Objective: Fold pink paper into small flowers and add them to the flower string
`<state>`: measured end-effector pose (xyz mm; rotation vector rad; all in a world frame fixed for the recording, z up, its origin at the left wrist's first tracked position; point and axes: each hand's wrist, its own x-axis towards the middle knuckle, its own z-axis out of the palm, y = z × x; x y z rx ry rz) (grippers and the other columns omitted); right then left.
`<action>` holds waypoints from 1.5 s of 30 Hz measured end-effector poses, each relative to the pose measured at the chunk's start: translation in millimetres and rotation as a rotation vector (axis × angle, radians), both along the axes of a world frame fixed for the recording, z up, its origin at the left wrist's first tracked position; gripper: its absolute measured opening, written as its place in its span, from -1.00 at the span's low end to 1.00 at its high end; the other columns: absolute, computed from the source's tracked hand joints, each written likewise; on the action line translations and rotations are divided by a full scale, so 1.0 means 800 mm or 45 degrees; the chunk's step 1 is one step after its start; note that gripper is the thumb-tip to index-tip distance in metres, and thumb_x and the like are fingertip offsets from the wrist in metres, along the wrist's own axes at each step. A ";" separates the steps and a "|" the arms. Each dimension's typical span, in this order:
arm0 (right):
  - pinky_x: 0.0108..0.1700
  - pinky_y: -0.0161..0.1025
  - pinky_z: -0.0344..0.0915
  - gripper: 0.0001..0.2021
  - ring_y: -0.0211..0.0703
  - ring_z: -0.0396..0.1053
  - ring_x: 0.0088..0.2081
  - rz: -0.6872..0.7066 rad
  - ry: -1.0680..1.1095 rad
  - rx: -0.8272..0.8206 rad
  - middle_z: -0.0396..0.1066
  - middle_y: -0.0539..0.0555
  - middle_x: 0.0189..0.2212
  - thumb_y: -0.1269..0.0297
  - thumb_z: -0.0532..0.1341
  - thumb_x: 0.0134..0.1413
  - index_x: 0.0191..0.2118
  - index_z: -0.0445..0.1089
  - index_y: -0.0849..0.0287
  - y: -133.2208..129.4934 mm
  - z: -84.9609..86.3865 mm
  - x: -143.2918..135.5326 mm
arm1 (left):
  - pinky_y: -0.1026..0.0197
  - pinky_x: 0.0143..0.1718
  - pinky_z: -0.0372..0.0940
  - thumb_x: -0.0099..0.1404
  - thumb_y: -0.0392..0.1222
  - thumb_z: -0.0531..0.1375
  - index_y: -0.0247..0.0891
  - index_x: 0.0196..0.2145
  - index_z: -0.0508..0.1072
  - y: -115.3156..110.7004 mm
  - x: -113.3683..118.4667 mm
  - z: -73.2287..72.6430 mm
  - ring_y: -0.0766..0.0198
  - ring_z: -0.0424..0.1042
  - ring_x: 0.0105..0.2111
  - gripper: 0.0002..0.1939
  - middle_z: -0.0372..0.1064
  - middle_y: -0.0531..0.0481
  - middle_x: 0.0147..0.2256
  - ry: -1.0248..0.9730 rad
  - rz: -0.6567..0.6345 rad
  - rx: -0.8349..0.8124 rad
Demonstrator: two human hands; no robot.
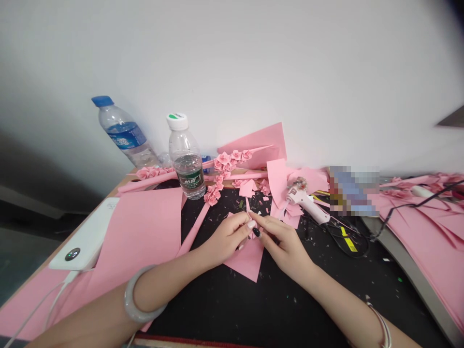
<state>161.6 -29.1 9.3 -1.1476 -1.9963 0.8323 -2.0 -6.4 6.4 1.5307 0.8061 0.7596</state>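
My left hand (222, 238) and my right hand (288, 244) meet over the middle of the black mat (217, 304). Thumbs and fingertips of both are closed in a pinch on a small piece of pink paper (253, 233), mostly covered by the fingers. Beneath them lies a pink paper sheet (250, 267), flat on the mat. Just beyond the fingertips is a small pink paper square (248, 188). A white glue gun (306, 204) rests to the right of my hands. On the left, a rolled pink paper stem (195, 231) carries folded paper flowers (213, 194).
A clear water bottle (188, 169) and a blue-capped bottle (125, 133) stand at the back left. A white power bank (87, 237) with a cable lies on large pink sheets (145, 227). Cables (357, 251) and stacked pink paper (427, 246) occupy the right. A wall rises behind.
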 end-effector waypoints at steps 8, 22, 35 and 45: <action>-0.37 -0.28 0.20 -0.70 -0.24 0.24 -0.43 -0.067 -0.074 0.063 0.30 0.05 -0.41 0.39 0.02 0.12 -0.02 0.28 0.15 -0.002 0.002 0.000 | 0.29 -0.40 0.02 0.30 -0.22 -0.12 -0.28 -0.56 0.11 -0.003 0.001 0.008 0.37 0.08 -0.51 -0.72 0.09 0.10 -0.55 0.229 0.081 0.272; -0.46 -0.32 0.06 -0.80 -0.28 0.10 -0.51 0.028 -0.276 0.039 0.10 -0.05 -0.55 0.46 -0.06 0.13 -0.51 0.05 0.16 0.003 0.004 0.002 | 0.28 -0.39 0.01 0.29 -0.25 -0.12 -0.28 -0.57 0.11 -0.004 0.002 0.005 0.34 0.09 -0.47 -0.73 0.08 0.08 -0.52 0.302 0.078 0.365; -0.45 -0.32 0.05 -0.79 -0.26 0.12 -0.52 0.038 -0.332 0.036 0.12 -0.04 -0.58 0.47 -0.09 0.13 -0.51 0.04 0.15 0.009 0.004 0.009 | 0.37 -0.76 -0.11 0.25 0.06 -0.09 -0.32 -0.52 0.23 0.003 0.000 -0.008 0.49 0.02 -0.79 -0.60 0.05 0.15 -0.69 -0.142 -0.104 -0.455; -0.46 -0.32 0.05 -0.80 -0.25 0.13 -0.50 0.037 -0.414 0.150 0.12 -0.02 -0.56 0.44 -0.08 0.14 -0.50 0.07 0.15 0.012 0.001 0.015 | 0.44 -0.76 -0.09 0.19 -0.09 0.09 -0.38 -0.47 0.32 0.015 -0.008 0.003 0.54 0.09 -0.76 -0.74 0.15 0.12 -0.66 -0.316 -0.248 -0.950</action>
